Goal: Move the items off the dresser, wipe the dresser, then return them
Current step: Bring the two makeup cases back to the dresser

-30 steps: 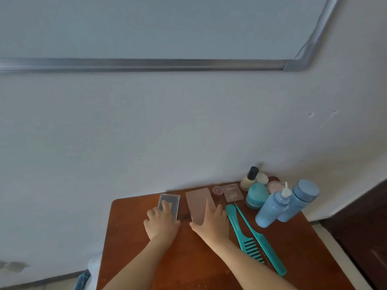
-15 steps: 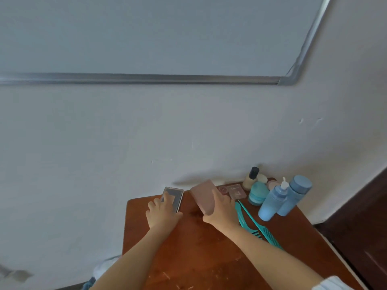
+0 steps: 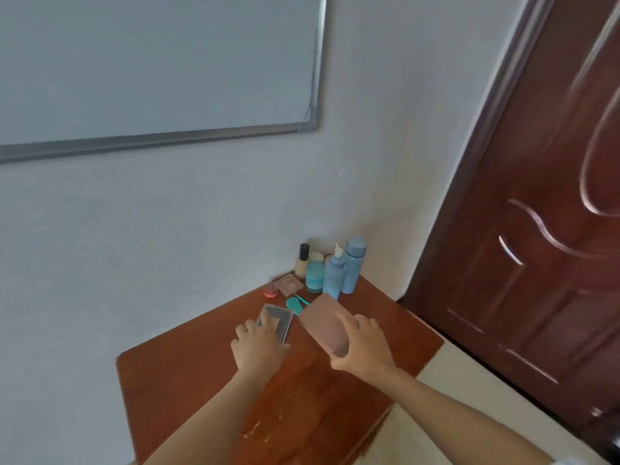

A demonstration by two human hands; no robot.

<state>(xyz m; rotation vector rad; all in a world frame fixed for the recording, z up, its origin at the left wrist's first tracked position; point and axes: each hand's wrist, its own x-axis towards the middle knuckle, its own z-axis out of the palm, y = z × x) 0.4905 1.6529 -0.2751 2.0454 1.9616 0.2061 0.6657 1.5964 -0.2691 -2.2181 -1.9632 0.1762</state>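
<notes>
While any print on the blue bottles (image 3: 349,270) at the back corner is too blurred to read, the right hand (image 3: 364,345) grips a flat pink case (image 3: 323,325), tilted above the brown dresser (image 3: 188,380). Beside it the left hand (image 3: 260,345) rests on a grey case (image 3: 280,318) lying flat there; whether it grips is unclear.

Pink case (image 3: 324,325), grey palette (image 3: 280,318), reddish-brown dresser (image 3: 188,370)
</notes>
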